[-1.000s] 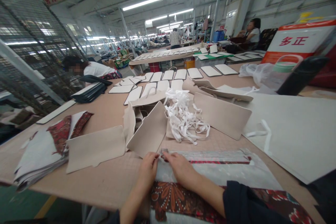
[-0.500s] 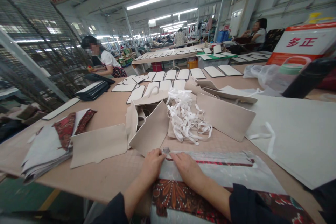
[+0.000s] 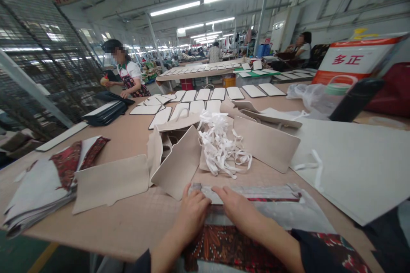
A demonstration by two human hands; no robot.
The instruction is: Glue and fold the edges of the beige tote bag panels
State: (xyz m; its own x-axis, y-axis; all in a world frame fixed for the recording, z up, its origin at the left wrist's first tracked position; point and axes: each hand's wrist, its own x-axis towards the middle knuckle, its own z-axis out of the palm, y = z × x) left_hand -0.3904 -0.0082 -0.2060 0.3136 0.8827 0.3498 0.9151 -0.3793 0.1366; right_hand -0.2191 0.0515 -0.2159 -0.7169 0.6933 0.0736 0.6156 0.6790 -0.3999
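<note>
A lined fabric panel, greyish-white on top with a slot showing dark red print, lies in front of me. My left hand is at the slot's left end, its fingers bent over the pale strip. Close to its right, my right hand has fingers and thumb on the same strip; its fingertips point forward and left. Both hands appear closed on the material, though the undersides of the fingers are hidden. Below them runs a brown and red floral band. A small grey tab shows just beyond my left fingers.
Beige bag pieces and a heap of white tape lie ahead. Stacked lined fabric is on the left, a large pale sheet on the right. Beyond are rows of white panels, a black bottle and a co-worker.
My left hand has turned over and drawn nearer onto the strip, while my right hand has shifted slightly right. The view has swung a little right. The co-worker at left has straightened up.
</note>
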